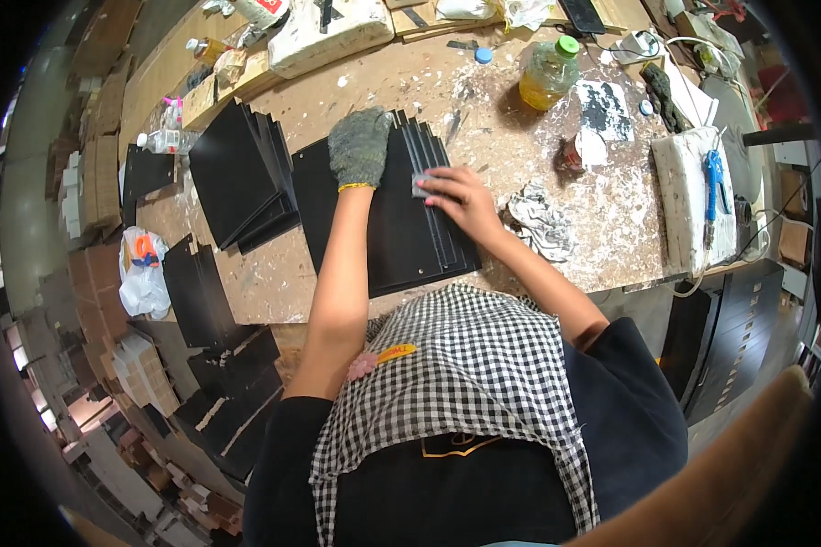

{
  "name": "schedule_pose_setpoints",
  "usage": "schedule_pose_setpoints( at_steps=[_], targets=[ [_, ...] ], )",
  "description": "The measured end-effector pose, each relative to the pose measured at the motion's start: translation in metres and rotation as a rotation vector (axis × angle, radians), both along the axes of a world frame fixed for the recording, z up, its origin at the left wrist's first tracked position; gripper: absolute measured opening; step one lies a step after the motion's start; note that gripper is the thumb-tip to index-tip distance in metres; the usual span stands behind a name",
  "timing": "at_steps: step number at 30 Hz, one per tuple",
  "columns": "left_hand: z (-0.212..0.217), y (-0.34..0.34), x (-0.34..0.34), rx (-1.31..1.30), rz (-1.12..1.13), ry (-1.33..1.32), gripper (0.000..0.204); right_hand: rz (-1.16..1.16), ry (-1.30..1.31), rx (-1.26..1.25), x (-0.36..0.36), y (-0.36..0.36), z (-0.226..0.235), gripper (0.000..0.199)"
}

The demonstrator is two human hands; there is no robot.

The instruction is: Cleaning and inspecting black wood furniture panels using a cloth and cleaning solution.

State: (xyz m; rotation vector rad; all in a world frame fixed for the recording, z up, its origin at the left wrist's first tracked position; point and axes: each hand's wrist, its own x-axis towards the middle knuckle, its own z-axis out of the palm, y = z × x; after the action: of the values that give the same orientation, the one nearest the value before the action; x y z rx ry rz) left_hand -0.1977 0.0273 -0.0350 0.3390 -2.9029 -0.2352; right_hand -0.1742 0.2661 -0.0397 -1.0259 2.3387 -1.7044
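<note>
A fanned stack of black panels (394, 244) lies on the worktable in front of me, its right edges stepped one beside another. My left hand (359, 149), in a dark grey knitted glove with a yellow cuff, rests flat on the top panel near its far edge. My bare right hand (465, 201) pinches a small grey block (420, 186) against the stepped right edges. The kind of block cannot be made out, since the fingers cover part of it. Left of this stack lies another pile of black panels (233, 164), slightly fanned.
A paint-spattered worktable (493, 137) carries a green-capped bottle (547, 77), crumpled paper (540, 223) and a small dark red can (579, 153). At right, a blue air gun (713, 182) lies on a white block. A white plastic bag (143, 283) hangs at the table's left side.
</note>
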Motion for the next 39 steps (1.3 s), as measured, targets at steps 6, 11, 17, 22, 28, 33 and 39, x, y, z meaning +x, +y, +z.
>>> schedule_pose_setpoints(
  at_steps=[6,11,17,22,28,33,39],
  targets=[
    [0.013,0.002,-0.003,-0.011,-0.004,-0.186,0.045,-0.122,0.123,-0.004,-0.077,-0.054,-0.020,0.029],
    [0.014,0.005,-0.003,0.010,-0.002,-0.154,0.044,-0.087,0.147,0.011,-0.098,-0.062,-0.010,0.030],
    [-0.001,-0.003,0.001,-0.060,-0.055,0.005,0.038,0.042,0.201,0.036,-0.024,-0.010,-0.001,0.031],
    [0.007,-0.002,-0.005,0.000,-0.010,-0.116,0.048,0.252,0.135,0.136,0.058,0.060,0.019,0.032],
    [0.006,-0.003,-0.002,0.012,-0.007,-0.155,0.053,0.137,0.044,0.115,0.096,0.092,0.022,0.032],
    [-0.001,-0.005,-0.002,-0.004,-0.041,-0.057,0.046,-0.075,0.012,0.133,0.092,0.074,0.022,0.033],
    [-0.018,-0.010,-0.002,-0.078,-0.026,0.044,0.045,-0.122,0.103,0.117,0.060,0.041,-0.002,0.034]
  ],
)
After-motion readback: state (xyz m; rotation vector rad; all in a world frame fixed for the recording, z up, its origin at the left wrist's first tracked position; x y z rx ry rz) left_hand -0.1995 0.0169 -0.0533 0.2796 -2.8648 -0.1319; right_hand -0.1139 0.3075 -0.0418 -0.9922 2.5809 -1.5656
